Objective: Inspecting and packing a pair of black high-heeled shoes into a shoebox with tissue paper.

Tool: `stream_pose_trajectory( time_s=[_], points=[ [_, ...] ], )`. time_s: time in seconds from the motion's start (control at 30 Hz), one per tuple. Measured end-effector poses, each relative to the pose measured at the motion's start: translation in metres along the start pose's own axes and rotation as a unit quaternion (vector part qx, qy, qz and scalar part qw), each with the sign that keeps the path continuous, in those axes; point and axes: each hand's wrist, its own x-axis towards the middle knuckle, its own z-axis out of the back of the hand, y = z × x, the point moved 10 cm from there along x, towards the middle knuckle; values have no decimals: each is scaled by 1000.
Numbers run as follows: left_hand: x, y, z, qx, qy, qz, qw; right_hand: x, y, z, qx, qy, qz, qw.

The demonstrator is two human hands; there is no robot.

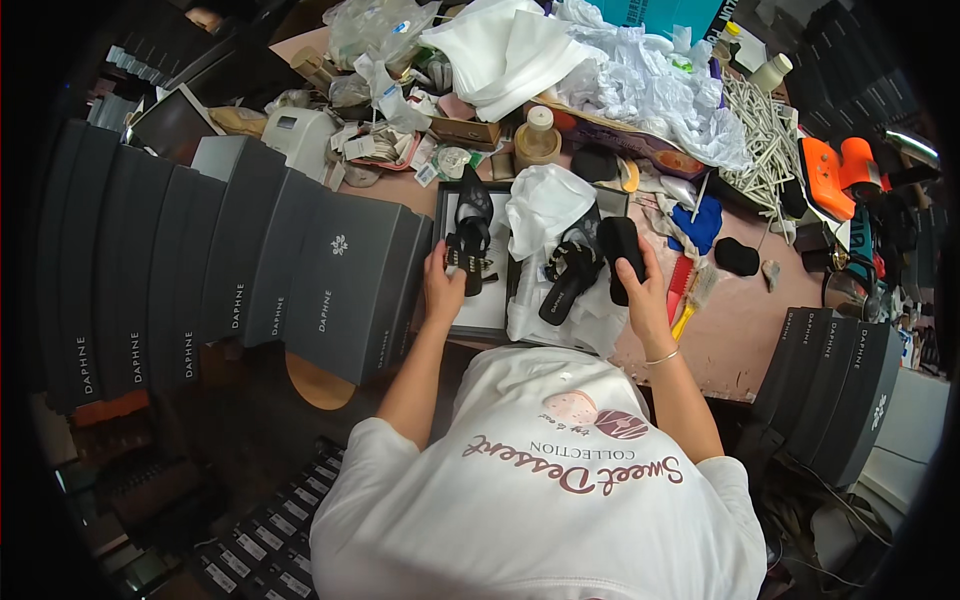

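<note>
My left hand (445,280) is closed on the heel end of a black pointed mesh shoe (474,208) with gold trim on its strap. The shoe is held over a shallow dark grey shoebox part (480,318) with a pale inside. In my right hand (645,285) is a black oblong pad (617,245), thumb on top. Between my hands the matching black shoe (563,292) lies on white tissue paper (524,310), its insole toward me. A crumpled white tissue wad (548,205) sits just beyond that shoe.
Grey shoeboxes (340,270) stand in a row at left, and more boxes (830,390) at right. Right of my right hand lie a yellow-handled brush (697,297), a blue cloth (697,224) and a black rounded pad (737,257). Crumpled white paper (660,85) piles up at the back.
</note>
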Motion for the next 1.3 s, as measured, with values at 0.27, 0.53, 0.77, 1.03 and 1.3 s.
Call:
stream_pose_trajectory(
  time_s=[0.27, 0.53, 0.77, 1.03, 1.3],
  points=[
    [7, 10, -24, 54, 93, 27, 994, -22, -33, -1, 89, 29, -77, 993],
    [16, 20, -31, 54, 59, 78, 994, -32, -25, -26, 223, 62, -133, 964],
    [-46, -72, -22, -616, 107, 269, 733, -48, -5, -17, 191, 57, -71, 977],
    [-54, -147, -26, -674, 138, 198, 699, -81, 84, -50, -149, 132, 225, 954],
    [-79, -157, -55, -666, 241, 229, 668, -114, 110, -134, -366, 229, 417, 800]
  ],
)
